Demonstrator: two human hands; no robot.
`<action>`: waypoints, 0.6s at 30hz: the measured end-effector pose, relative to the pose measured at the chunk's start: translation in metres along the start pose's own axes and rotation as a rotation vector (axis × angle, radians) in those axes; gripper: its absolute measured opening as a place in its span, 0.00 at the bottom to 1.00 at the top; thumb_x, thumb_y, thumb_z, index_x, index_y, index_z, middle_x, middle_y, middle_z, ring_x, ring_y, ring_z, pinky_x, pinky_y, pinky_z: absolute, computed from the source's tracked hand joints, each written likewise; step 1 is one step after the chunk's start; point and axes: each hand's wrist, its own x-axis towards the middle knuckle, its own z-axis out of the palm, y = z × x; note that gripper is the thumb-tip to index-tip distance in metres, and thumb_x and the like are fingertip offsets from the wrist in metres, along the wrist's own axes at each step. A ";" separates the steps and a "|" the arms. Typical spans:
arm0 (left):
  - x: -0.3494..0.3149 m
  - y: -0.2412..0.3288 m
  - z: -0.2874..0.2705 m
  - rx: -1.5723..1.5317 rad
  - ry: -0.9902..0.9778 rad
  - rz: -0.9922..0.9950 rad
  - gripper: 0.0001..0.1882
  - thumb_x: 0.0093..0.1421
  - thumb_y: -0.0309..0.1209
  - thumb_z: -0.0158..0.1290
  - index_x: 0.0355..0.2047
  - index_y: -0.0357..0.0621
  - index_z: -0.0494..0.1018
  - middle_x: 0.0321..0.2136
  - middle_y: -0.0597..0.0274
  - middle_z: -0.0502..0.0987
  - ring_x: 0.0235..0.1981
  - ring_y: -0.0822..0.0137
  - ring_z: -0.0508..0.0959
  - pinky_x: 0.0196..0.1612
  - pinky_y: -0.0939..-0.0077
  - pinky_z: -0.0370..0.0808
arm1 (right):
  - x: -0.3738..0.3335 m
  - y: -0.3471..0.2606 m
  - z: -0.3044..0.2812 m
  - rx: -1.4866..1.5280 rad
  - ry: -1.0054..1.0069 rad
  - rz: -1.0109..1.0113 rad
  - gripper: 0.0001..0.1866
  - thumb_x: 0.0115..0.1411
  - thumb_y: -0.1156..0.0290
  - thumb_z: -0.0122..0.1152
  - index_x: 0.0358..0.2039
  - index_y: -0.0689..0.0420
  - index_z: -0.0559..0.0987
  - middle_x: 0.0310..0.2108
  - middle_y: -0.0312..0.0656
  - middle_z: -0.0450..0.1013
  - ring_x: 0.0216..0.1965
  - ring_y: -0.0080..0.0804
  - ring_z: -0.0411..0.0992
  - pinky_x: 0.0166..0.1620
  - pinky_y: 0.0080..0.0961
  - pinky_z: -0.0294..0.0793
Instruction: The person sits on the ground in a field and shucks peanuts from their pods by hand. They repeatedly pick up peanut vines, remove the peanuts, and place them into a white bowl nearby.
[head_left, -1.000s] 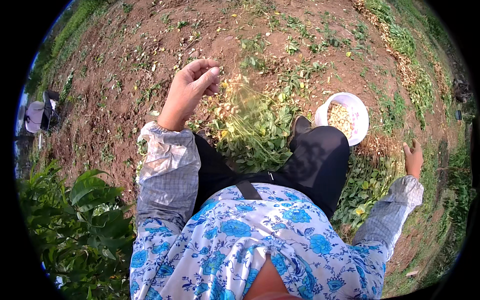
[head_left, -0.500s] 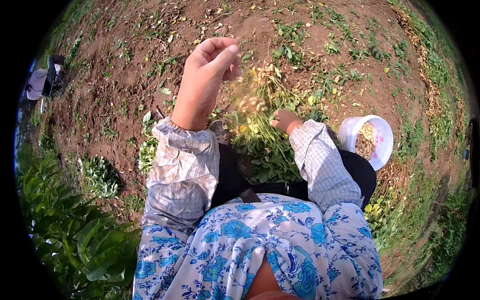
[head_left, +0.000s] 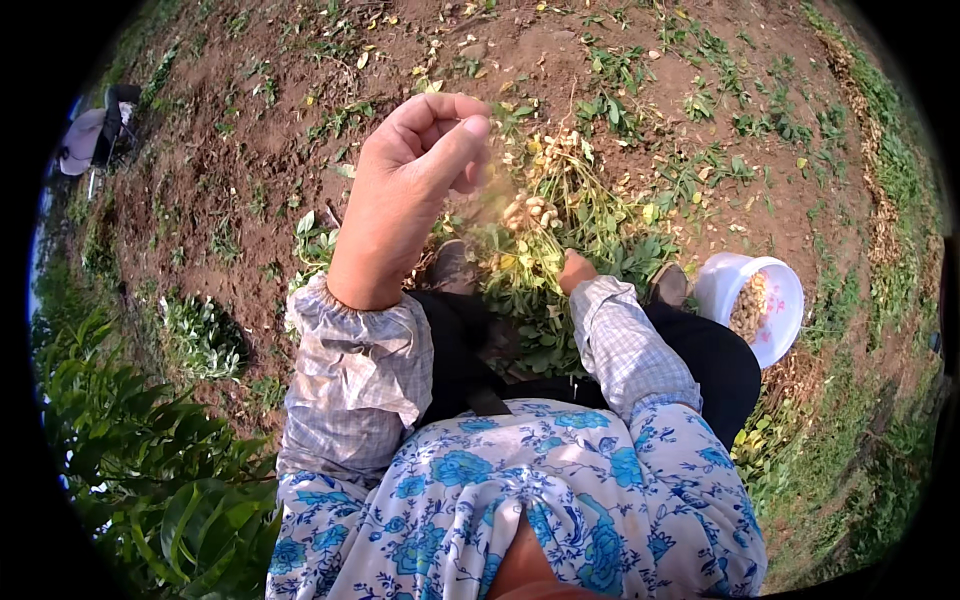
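Observation:
My left hand [head_left: 425, 160] is raised above the soil, its fingers curled and the thumb pressed to them. Whatever may be in that pinch is hidden. Beside and below it lies a bunch of pulled peanut plants [head_left: 545, 255], partly blurred, with pale peanuts [head_left: 530, 212] clustered on the roots. My right hand [head_left: 576, 270] is closed around the green stems of this bunch, low and close to my knees. Its fingertips are mostly covered by the leaves and stems.
To the right of my knee a white bucket [head_left: 715, 285] leans, partly filled with peanuts [head_left: 750, 305]. My shoes [head_left: 668, 284] flank the plants. Leafy bushes [head_left: 150, 440] grow at the lower left. Loose leaves are scattered over brown soil.
The view has shifted slightly. My right hand has moved a little left toward the pod cluster, still on the stems. My left hand stays raised in the same pinch.

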 end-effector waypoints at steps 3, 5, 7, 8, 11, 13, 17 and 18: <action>0.001 -0.002 0.001 -0.021 -0.023 0.010 0.09 0.63 0.31 0.53 0.41 0.40 0.73 0.25 0.71 0.74 0.26 0.79 0.74 0.30 0.86 0.69 | -0.018 -0.001 -0.018 0.079 0.085 -0.150 0.25 0.55 0.63 0.62 0.50 0.62 0.71 0.45 0.56 0.73 0.48 0.53 0.71 0.49 0.39 0.70; 0.003 -0.002 0.005 -0.031 -0.047 0.004 0.09 0.63 0.31 0.54 0.41 0.41 0.73 0.26 0.71 0.74 0.26 0.80 0.74 0.30 0.86 0.69 | -0.026 0.006 -0.037 0.098 0.132 -0.222 0.26 0.56 0.65 0.61 0.53 0.63 0.70 0.48 0.56 0.72 0.50 0.52 0.71 0.51 0.38 0.69; 0.004 -0.002 0.010 0.048 -0.039 0.000 0.08 0.63 0.33 0.53 0.39 0.42 0.73 0.26 0.72 0.74 0.25 0.80 0.73 0.30 0.86 0.69 | -0.049 -0.002 -0.069 0.431 0.092 -0.240 0.27 0.56 0.67 0.62 0.54 0.65 0.68 0.48 0.55 0.72 0.49 0.46 0.71 0.50 0.34 0.68; 0.005 -0.003 0.012 0.045 -0.073 0.005 0.09 0.63 0.33 0.53 0.39 0.42 0.73 0.26 0.72 0.74 0.26 0.80 0.73 0.30 0.86 0.70 | -0.060 -0.003 -0.086 0.534 0.107 -0.281 0.25 0.57 0.69 0.62 0.53 0.65 0.69 0.47 0.54 0.73 0.47 0.43 0.72 0.49 0.32 0.68; 0.012 -0.012 0.022 0.134 -0.152 -0.012 0.09 0.63 0.34 0.53 0.38 0.41 0.73 0.26 0.71 0.75 0.27 0.79 0.73 0.32 0.84 0.71 | -0.111 -0.023 -0.142 0.721 0.221 -0.400 0.19 0.58 0.73 0.60 0.49 0.64 0.71 0.42 0.47 0.74 0.41 0.33 0.71 0.47 0.28 0.68; 0.018 -0.023 0.024 0.269 -0.194 0.009 0.12 0.63 0.35 0.54 0.38 0.38 0.73 0.28 0.69 0.75 0.28 0.79 0.74 0.32 0.83 0.71 | -0.170 -0.049 -0.179 0.782 0.276 -0.438 0.15 0.58 0.74 0.60 0.45 0.63 0.72 0.37 0.41 0.74 0.38 0.27 0.70 0.44 0.24 0.68; 0.025 -0.033 0.045 0.519 -0.289 0.149 0.39 0.54 0.51 0.60 0.55 0.29 0.66 0.50 0.41 0.73 0.53 0.55 0.73 0.56 0.67 0.68 | -0.202 -0.048 -0.205 0.793 0.296 -0.685 0.26 0.60 0.66 0.62 0.56 0.60 0.68 0.41 0.35 0.73 0.42 0.24 0.69 0.48 0.24 0.68; 0.018 -0.023 0.054 0.422 -0.352 0.161 0.48 0.51 0.54 0.61 0.60 0.28 0.59 0.56 0.38 0.67 0.58 0.53 0.68 0.60 0.64 0.64 | -0.217 -0.056 -0.211 0.740 0.307 -0.693 0.25 0.61 0.66 0.61 0.56 0.59 0.68 0.41 0.35 0.73 0.41 0.24 0.69 0.47 0.25 0.69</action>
